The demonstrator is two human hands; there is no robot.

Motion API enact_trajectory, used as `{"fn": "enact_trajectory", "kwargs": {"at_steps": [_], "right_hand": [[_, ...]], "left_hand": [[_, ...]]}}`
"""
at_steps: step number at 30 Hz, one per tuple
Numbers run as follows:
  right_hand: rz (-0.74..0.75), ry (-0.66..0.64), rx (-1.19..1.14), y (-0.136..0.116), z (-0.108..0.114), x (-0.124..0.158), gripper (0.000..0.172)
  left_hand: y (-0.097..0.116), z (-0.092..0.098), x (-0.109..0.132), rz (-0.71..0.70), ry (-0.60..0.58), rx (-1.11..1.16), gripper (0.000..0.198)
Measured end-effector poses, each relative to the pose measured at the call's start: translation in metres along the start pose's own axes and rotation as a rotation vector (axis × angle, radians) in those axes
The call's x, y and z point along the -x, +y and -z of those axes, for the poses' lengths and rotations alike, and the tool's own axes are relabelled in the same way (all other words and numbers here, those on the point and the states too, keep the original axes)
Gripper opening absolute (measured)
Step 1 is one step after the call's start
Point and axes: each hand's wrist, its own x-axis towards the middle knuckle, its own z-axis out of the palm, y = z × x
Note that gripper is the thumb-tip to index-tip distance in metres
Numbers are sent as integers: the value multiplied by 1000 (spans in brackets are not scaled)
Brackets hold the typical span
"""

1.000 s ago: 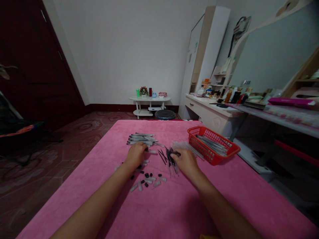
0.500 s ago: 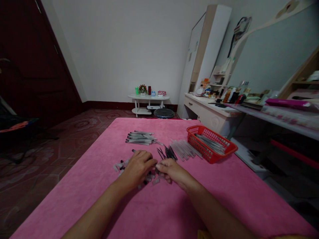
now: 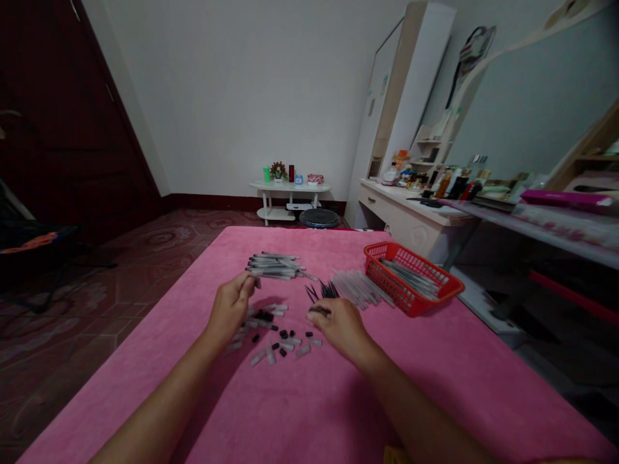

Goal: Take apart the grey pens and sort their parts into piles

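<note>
My left hand (image 3: 231, 304) is closed in a pinch on a small dark pen part (image 3: 257, 282), just short of a pile of clear pens with dark ends (image 3: 273, 265). On the right, my right hand (image 3: 341, 322) has its fingertips together around a small dark pen part (image 3: 319, 310), blurred and partly hidden. Thin black pen refills (image 3: 329, 290) lie right behind that hand, beside a row of clear pen barrels (image 3: 360, 288). Between my hands are scattered clear pen caps (image 3: 271, 355) and short black plugs (image 3: 283, 352).
A red plastic basket (image 3: 399, 293) holding more pens stands at the right on the pink cloth (image 3: 300, 406) over the table. Beyond it are a dressing table (image 3: 411, 209) with bottles and, at the far wall, a low white stand (image 3: 271, 188).
My hands were together over the loose caps and have moved apart. The left went left and away toward the pen pile; the right shifted slightly right, uncovering the scattered caps and plugs.
</note>
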Motion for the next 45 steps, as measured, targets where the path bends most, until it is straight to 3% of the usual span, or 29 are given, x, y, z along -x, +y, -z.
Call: {"fn": "enact_trajectory", "kwargs": {"at_steps": [2,4,6,9,11,16,23,25,29,35,42,45], "right_hand": [[38,-48,33,-6,-8,4,16],[104,-91,47,-12,-17,9,11],[165,-91,22,-16,-22,12,13],[159,-30,-89,-16,-24,11,19],[98,-10,-223,-13,-25,8,17],[-13,-29,-512,-3,-32,0,37],[-45,86,-564,-2,-31,0,15],[-74,70,-590,-3,-31,0,19],[-97,29,-551,-1,-33,-1,32],[-108,113,-435,3,-34,-1,21],[-98,55,-369,3,-32,0,33],[-116,87,-304,3,-33,0,26]], "left_hand": [[1,-5,-4,123,93,456,22],[1,-12,-4,238,101,812,17],[0,-21,0,365,83,1016,13],[-3,-31,8,502,58,1140,8],[-3,-36,13,534,45,1186,10],[1,-46,20,541,21,1225,12],[4,-46,20,540,40,1187,12],[5,-46,20,532,44,1174,12],[8,-48,22,516,21,1180,11],[9,-51,25,525,42,1172,11],[9,-52,26,519,29,1162,9],[9,-53,28,512,21,1155,8]]}}
